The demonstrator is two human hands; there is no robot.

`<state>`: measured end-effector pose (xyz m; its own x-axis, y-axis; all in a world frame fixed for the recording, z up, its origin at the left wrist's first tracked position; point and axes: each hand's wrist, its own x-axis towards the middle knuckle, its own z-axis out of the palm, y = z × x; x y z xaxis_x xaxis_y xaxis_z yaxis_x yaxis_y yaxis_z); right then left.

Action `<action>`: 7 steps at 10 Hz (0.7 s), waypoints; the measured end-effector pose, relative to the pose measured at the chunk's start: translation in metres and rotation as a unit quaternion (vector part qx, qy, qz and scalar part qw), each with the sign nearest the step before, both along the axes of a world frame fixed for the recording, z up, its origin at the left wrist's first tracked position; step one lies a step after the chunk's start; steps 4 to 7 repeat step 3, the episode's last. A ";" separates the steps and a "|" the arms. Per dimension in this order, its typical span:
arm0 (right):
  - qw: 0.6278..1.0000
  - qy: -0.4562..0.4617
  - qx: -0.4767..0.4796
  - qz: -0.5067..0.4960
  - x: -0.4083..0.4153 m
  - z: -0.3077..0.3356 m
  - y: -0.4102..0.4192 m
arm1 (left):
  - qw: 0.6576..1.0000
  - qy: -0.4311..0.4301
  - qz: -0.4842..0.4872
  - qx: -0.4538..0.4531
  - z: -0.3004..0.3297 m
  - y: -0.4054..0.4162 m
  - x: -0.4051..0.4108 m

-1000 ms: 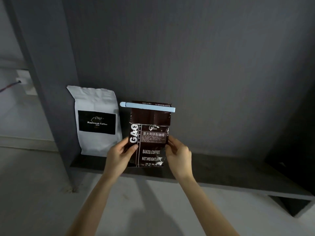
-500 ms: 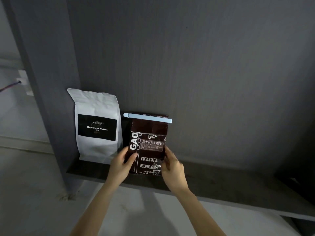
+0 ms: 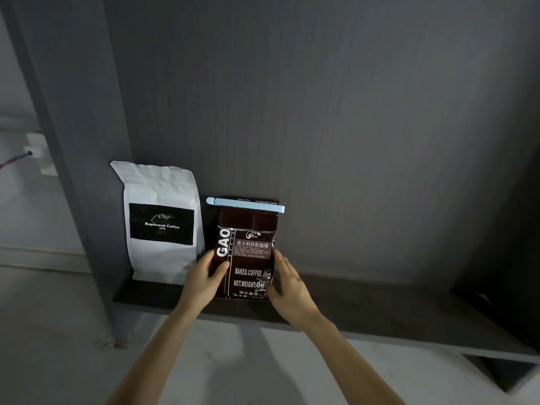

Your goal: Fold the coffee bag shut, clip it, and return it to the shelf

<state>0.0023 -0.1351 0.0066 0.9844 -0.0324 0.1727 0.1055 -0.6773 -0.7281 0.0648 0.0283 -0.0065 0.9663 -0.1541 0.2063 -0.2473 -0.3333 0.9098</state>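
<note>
A dark brown coffee bag (image 3: 248,252) stands upright on the dark grey shelf (image 3: 365,305), its folded top held by a pale blue clip (image 3: 245,205). My left hand (image 3: 204,277) grips the bag's lower left edge, thumb across the front. My right hand (image 3: 287,285) rests flat against the bag's lower right side with the fingers stretched upward. The bag's base sits on the shelf board near its front edge.
A white coffee bag (image 3: 162,223) with a black label stands on the shelf just left of the brown one, against the shelf's left upright (image 3: 81,171). The grey back panel (image 3: 350,127) rises behind. Shelf board stretches to the right.
The brown bag has moved down and back onto the shelf board, beside the white bag. My right hand's fingers have loosened and now lie flat along the bag's side.
</note>
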 end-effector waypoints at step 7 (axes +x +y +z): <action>0.984 -0.008 -0.165 -0.066 -0.023 0.041 -0.015 | 0.987 -0.071 0.058 0.132 0.030 -0.010 -0.021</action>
